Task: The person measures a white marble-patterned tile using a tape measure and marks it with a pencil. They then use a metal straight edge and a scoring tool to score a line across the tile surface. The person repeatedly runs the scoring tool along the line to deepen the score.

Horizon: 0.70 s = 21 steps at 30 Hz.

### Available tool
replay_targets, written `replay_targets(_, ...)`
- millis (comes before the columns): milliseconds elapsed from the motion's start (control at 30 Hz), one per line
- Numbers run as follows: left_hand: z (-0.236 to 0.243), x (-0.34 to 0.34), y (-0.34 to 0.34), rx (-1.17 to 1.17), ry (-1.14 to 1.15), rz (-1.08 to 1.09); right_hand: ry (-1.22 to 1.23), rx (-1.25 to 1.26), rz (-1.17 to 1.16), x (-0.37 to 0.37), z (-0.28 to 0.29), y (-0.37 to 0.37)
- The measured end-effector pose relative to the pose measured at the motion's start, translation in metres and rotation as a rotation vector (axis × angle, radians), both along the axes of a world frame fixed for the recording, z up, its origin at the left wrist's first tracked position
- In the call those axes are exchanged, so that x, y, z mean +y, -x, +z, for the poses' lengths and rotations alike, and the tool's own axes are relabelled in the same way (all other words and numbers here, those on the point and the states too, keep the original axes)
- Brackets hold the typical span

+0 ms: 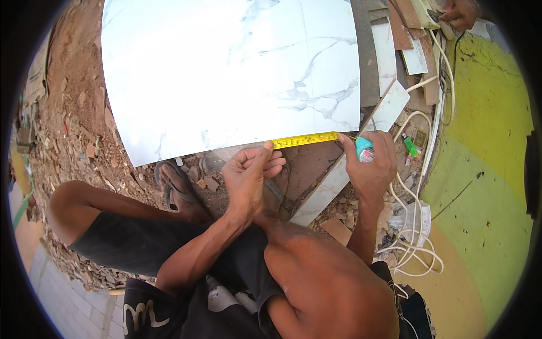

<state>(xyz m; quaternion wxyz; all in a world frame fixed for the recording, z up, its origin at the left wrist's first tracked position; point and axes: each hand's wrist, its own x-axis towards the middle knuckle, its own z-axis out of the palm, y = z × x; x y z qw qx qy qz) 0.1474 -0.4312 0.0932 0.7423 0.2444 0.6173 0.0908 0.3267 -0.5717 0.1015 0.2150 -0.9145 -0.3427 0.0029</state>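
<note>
A large white tile [226, 73] with grey marbling lies in front of me. Along its near edge runs the yellow blade of a tape measure [305, 139], pulled out a short way. My left hand [251, 175] pinches the blade's free end between thumb and fingers, just below the tile's edge. My right hand [372, 158] is wrapped round the tape measure's teal case [364, 149] near the tile's near right corner, its thumb by the blade. The case is partly hidden by the fingers.
Tile offcuts [389, 107] and brown pieces lie right of the big tile. A white cable [415, 226] loops over rubble beside a green lighter [410, 147]. Another person's hand [460, 14] is at the far right. Broken rubble [84, 135] covers the left ground.
</note>
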Motion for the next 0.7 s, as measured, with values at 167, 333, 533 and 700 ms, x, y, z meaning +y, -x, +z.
replay_targets(167, -0.001, 0.001, 0.001, 0.001, 0.003, -0.002, 0.008, 0.011, -0.011, 0.0, -0.002, 0.001)
replay_targets(333, 0.0, 0.002, 0.0, 0.003, 0.005, 0.001, 0.005, 0.008, -0.002, 0.0, -0.001, 0.0)
replay_targets(533, 0.0, -0.001, 0.001, 0.019, -0.008, -0.016, -0.034, 0.07, -0.017, -0.002, 0.003, -0.001)
replay_targets(700, 0.001, -0.015, -0.005, -0.046, 0.017, -0.07, 0.062, 0.127, -0.019, -0.027, 0.014, -0.014)
